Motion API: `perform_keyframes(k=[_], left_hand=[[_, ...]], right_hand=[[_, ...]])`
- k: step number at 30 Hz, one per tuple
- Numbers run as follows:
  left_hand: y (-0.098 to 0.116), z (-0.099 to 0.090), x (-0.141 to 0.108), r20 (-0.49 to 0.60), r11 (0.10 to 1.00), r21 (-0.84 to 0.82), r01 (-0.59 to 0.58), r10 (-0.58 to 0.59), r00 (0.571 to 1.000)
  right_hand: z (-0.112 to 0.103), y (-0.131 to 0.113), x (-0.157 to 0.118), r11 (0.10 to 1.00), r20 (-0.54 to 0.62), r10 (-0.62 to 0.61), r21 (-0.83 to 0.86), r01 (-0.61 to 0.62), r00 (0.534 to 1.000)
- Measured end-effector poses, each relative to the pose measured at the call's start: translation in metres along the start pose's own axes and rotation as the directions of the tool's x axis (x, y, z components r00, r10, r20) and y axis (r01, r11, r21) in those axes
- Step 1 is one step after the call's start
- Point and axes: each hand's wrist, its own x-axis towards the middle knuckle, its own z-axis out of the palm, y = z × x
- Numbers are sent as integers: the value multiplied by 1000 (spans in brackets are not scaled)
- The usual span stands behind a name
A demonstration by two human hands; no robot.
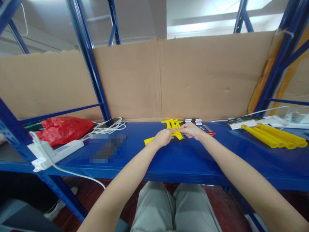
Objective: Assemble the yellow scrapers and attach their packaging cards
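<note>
My left hand (164,136) is closed around a yellow scraper (178,135), whose round handle sticks out to the left and whose wide flat head points right. At that head's edge, my right hand (190,129) has its fingers pinched together; whatever small piece lies between them is too small to make out. Just behind the hands, several yellow T-shaped scraper heads (171,121) lie on the blue shelf (166,161). Beside them is a stack of small white-and-black packs (193,121), with a dark and red pack (209,130) partly behind my right wrist.
Several yellow tubes (272,137) lie at the right by a black-and-white box (242,123). On the left are a red plastic bag (63,130), a white power strip (67,150), a coiled white cable (107,127) and a phone (111,122). Cardboard (207,77) walls the back.
</note>
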Motion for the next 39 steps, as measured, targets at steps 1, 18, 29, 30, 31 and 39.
perform_keyframes(k=[1,18,29,30,31,39], left_hand=[[1,-1,0,2,1000,6,0,0,1000],[4,-8,-2,-18,999,51,-1,2,1000],[14,-20,-6,57,996,89,-26,21,998],[15,-21,-6,65,995,95,-22,15,998],[16,-22,-6,69,995,100,-16,9,998],[15,-17,-5,59,995,101,20,-26,998]], right_hand=[[1,0,0,1000,-11,-4,-14,4,1000],[-17,4,5,999,241,31,26,-39,970],[-48,15,19,927,-39,-4,-375,-11,999],[-57,19,22,880,-154,-60,-475,-20,986],[-66,24,26,823,-263,-100,-563,-69,960],[-106,67,42,659,-306,-60,-727,-193,950]])
